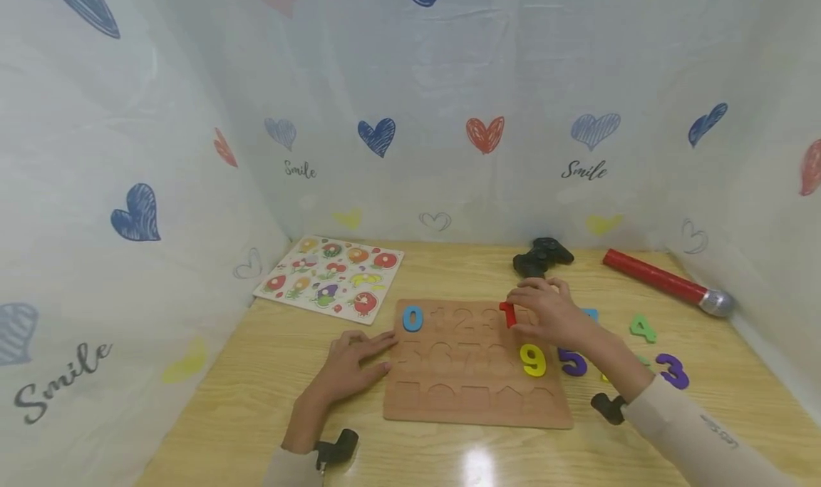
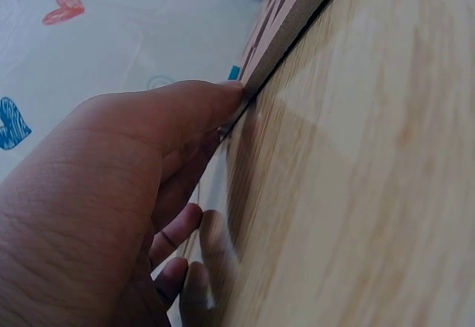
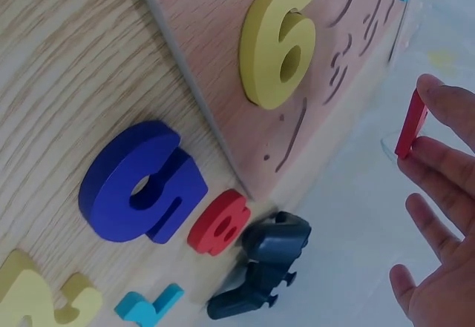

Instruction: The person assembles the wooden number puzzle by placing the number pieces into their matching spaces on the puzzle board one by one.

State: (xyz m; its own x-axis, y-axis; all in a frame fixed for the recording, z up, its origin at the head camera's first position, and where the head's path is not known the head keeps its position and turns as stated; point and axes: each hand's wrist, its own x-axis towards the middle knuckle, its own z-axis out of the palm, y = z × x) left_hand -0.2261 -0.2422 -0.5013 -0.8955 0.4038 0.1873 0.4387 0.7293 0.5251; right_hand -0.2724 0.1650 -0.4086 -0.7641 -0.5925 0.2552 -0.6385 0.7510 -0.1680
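My right hand (image 1: 551, 312) pinches a red number 1 (image 1: 508, 314) between thumb and fingertips, just above the top row of a wooden number puzzle board (image 1: 474, 419). In the right wrist view that red piece (image 3: 412, 123) is held clear of the surface, seen edge-on. A blue 0 (image 1: 412, 319) sits at the board's upper left, and a yellow 9 (image 1: 532, 360) lies at its right side. With loosely extended fingers, my left hand (image 1: 349, 366) touches the board's left edge; its thumb tip meets that edge in the left wrist view.
Right of the board lie a purple 5 (image 1: 574, 362), a green 4 (image 1: 643, 329), a purple 3 (image 1: 673, 371) and a red 8 (image 3: 219, 223). A black game controller (image 1: 541, 257) and a red microphone (image 1: 661, 277) lie behind. At back left is a fruit puzzle (image 1: 346, 259).
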